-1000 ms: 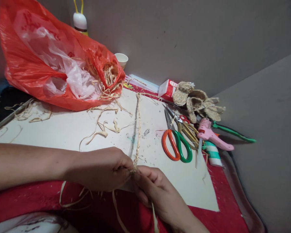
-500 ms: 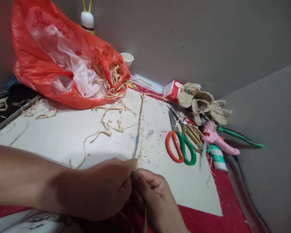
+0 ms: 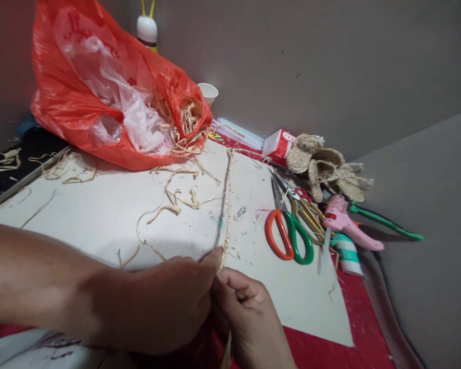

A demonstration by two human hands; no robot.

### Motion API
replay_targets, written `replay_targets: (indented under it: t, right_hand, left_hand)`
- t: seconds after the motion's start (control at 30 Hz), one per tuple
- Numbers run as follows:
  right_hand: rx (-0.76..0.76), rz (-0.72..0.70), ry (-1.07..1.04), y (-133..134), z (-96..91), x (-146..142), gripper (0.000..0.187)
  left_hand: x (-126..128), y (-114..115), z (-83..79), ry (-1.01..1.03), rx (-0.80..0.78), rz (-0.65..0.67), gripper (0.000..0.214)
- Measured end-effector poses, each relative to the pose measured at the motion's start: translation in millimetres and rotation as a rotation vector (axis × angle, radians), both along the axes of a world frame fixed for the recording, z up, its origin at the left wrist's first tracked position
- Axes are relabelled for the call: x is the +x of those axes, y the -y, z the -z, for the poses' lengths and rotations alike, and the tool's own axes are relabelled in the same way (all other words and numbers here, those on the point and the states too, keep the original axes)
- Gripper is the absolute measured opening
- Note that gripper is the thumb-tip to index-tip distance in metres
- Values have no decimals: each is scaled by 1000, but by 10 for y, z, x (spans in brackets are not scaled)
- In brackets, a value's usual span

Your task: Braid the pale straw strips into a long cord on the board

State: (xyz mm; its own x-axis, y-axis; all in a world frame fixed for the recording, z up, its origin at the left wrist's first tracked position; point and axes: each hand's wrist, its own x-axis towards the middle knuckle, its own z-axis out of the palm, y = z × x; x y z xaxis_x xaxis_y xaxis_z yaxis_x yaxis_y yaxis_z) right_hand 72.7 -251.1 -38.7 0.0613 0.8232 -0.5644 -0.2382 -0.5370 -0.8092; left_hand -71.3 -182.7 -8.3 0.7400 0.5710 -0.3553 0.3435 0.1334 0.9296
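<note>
A pale braided straw cord [image 3: 228,205] runs taut from a knot at the board's far edge down to my hands. My left hand [image 3: 172,302] is closed, its thumb and finger pinching the braid's near end. Right beside it, my right hand [image 3: 249,307] pinches the strands at the same spot with its thumb and forefinger. Loose straw strands [image 3: 226,351] hang below my right hand. The undersides of both hands and the exact finger grip are hidden.
A red plastic bag [image 3: 111,148] with straw stands back left, near a paper cup [image 3: 208,93]. Scissors with orange and green handles [image 3: 288,236], a pink glue gun [image 3: 341,225], woven straw pieces [image 3: 315,159] and a red-white box [image 3: 277,145] lie at right. Straw scraps [image 3: 172,207] litter the white board [image 3: 311,312].
The view has shifted slightly, moving the scene a little to the right. Both hands stay pinched at the braid's near end, with only small finger movement.
</note>
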Motion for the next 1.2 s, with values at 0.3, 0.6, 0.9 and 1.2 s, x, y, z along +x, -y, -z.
replay_targets:
  t: [0.3,0.6,0.9,1.2]
  right_hand:
    - [71,30,-124,-1,-15,97,34]
    - [134,-87,-68,-40,-7,143,35]
    - [103,-284,-23,-79,-33,244,40]
    - [118,-458,88,-170,-166,309,40]
  left_hand:
    - [-34,-263,-330,-263,375,194,14]
    - [72,-291,-193,-114,-173,154,3]
    - [67,-312,-120,-204,-5,140,8]
    - [45,-445,-110,-169,-99,320,16]
